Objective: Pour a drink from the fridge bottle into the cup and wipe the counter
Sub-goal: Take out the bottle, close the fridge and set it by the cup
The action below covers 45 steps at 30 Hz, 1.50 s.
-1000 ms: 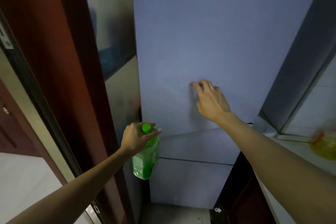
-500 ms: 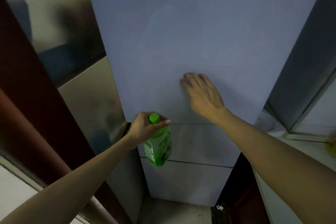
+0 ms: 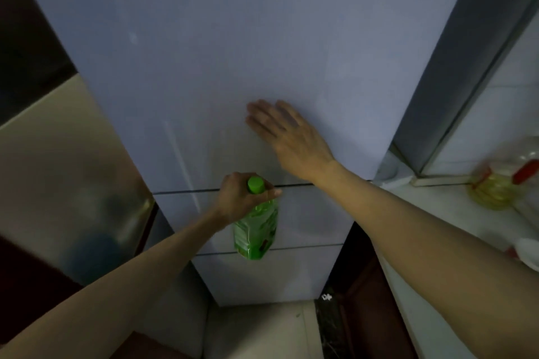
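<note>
Left hand: the left hand is clenched around the neck of the bottle, just under its green cap, thumb and fingers wrapped round it.
Bottle: green plastic with a printed label. It hangs upright from the grip in front of the fridge's lower drawers, clear of any surface. The cap is on.
Right hand: the right hand lies flat on the fridge door, fingers straight and spread, holding nothing.
Fridge door: it looks closed, or very nearly so, with its seams running flush and level.
Tabletop: the pale tabletop runs along the right edge, well apart from the bottle. On it stand a yellowish oil jug with a red handle and, nearer the camera, a white thing too blurred to name.
Cup: not in view.
Cloth: none that I can make out.
Done so far: the bottle is out of the fridge and in hand, and the door appears shut.
Left to do: carry the bottle over to the tabletop, uncap it, pour into the cup, then wipe. By my reckoning this is only the opening part of the job.
</note>
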Available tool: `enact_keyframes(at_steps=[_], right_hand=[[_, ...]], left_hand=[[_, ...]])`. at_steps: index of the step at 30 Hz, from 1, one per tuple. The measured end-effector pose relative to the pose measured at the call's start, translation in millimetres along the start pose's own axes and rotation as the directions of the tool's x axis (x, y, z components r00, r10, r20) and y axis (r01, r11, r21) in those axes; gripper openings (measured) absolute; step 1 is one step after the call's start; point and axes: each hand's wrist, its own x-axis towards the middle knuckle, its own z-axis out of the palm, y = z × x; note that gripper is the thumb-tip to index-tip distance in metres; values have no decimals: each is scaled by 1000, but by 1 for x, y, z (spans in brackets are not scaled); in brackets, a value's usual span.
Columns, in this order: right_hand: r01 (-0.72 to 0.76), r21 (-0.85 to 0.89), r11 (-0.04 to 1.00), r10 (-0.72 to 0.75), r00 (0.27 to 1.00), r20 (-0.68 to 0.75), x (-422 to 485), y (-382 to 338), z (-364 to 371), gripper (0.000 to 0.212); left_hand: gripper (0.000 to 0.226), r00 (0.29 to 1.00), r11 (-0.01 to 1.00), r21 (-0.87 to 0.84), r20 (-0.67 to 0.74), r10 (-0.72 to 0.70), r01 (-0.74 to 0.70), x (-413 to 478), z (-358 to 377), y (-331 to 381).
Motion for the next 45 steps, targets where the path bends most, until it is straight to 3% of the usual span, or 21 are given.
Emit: enact_keyframes(at_steps=[3,5,8,10,14,21,26,30,33,39,45], right_hand=[[17,47,999,-14,997,-72,-5,5,1,52],[-47,76,996,54,994,-98,-21,11,2,36],[-225,79,971,223,974,34,-67,29,8,29],[-365,71,928,353,924,145,-105,42,15,34],[-607,-7,795,569,741,357,-175,50,15,37],[-815,-179,551,730,367,577,-289,64,9,32],[-891,-255,375,758,136,638,-369,73,12,32],[-907,-345,239,731,-66,679,-437,84,18,31],[-917,-383,112,699,-202,687,-484,93,21,34],[-927,-302,-223,646,-372,667,-544,118,39,49],[-891,-162,-424,594,-408,693,-563,130,71,69]], left_hand=[[21,998,999,-15,51,35,-34,19,12,5],[19,993,997,-29,92,68,-66,31,26,9],[24,982,993,-74,158,106,-95,43,52,16],[25,973,984,-154,196,121,-91,49,72,22],[24,950,960,-275,279,140,-61,57,117,39],[27,837,938,-331,480,262,-104,61,197,84],[26,755,944,-299,585,297,-140,68,253,122],[40,722,953,-280,635,273,-114,79,302,146],[25,728,957,-249,627,277,-149,86,335,167],[21,710,963,-252,661,242,-95,100,384,196],[21,675,968,-225,698,241,-113,113,426,204]])
